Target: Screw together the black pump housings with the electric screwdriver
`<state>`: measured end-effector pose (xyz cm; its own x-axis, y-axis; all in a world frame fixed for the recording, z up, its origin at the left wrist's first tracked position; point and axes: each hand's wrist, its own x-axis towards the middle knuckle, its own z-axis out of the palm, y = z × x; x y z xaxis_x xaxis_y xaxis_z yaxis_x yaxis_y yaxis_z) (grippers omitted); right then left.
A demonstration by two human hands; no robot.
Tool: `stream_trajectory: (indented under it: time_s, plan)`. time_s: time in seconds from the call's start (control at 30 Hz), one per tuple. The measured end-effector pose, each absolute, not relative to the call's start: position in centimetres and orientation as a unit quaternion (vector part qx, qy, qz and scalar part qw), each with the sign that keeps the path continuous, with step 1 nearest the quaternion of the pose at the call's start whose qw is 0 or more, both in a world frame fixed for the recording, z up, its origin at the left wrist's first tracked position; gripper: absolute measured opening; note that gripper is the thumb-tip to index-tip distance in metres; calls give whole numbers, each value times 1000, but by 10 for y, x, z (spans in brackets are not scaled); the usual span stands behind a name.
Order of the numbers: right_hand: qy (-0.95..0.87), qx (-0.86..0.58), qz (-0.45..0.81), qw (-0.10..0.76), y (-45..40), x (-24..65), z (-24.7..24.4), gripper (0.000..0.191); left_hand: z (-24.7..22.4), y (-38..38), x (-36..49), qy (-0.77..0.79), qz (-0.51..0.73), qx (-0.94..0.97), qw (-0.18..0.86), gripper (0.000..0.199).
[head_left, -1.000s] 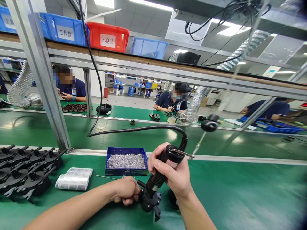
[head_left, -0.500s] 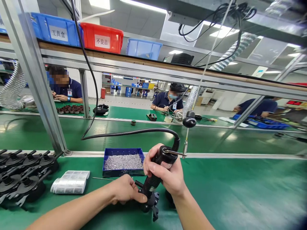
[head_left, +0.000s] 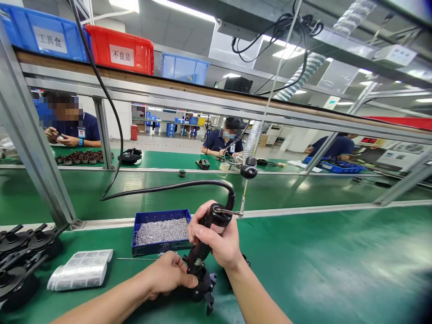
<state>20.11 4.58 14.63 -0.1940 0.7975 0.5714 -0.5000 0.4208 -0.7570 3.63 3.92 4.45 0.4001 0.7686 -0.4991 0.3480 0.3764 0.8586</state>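
My right hand [head_left: 221, 240] is wrapped round a black electric screwdriver [head_left: 216, 219], tilted with its lower end down on a black plastic part [head_left: 206, 285]. Fingers closed, my left hand [head_left: 172, 274] grips that part from the left, its thumb beside the tool's lower end. The part has forked prongs pointing down to the right; its underside is hidden by my hands. Another dark piece, mostly covered by my right wrist, lies behind it. Just beyond my hands stands a blue tray [head_left: 162, 248] of small silvery metal pieces [head_left: 162, 231].
Black round assemblies [head_left: 16, 281] lie at the left beside a sheet of silvery labels [head_left: 83, 270]. A thin rod [head_left: 135, 258] lies before the tray. The screwdriver's cable [head_left: 162, 188] loops left, and a cord holds it from above. Co-workers sit across the bench [head_left: 324, 270].
The view has swung to the right, so the surroundings sit further left. Both hands keep hold of the screwdriver and the black part, with little change between them.
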Motion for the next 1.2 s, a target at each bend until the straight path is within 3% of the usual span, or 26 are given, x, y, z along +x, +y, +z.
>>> stream_trajectory:
  time_s: [0.17,0.37,0.57,0.73,0.83,1.07,1.2]
  plan:
    - [-577,-128,548,592,49,200,144,32,48,38,38,523,147,529,652,46]
    - [-545,-272,436,662,38,187,153,24,43,44,42,527,141,489,681,52]
    - [-612,-112,549,558,42,197,149,32,37,48,45,467,150,474,731,55]
    - [-573,-220,432,661,46,188,143,24,30,45,46,477,169,447,737,70]
    - [-576,-225,446,647,44,185,145,26,31,43,47,482,177,441,737,74]
    - [-561,-215,481,638,40,189,146,27,32,37,45,502,183,461,708,68]
    - [-582,-194,495,615,42,188,147,26,23,19,46,455,306,568,614,59]
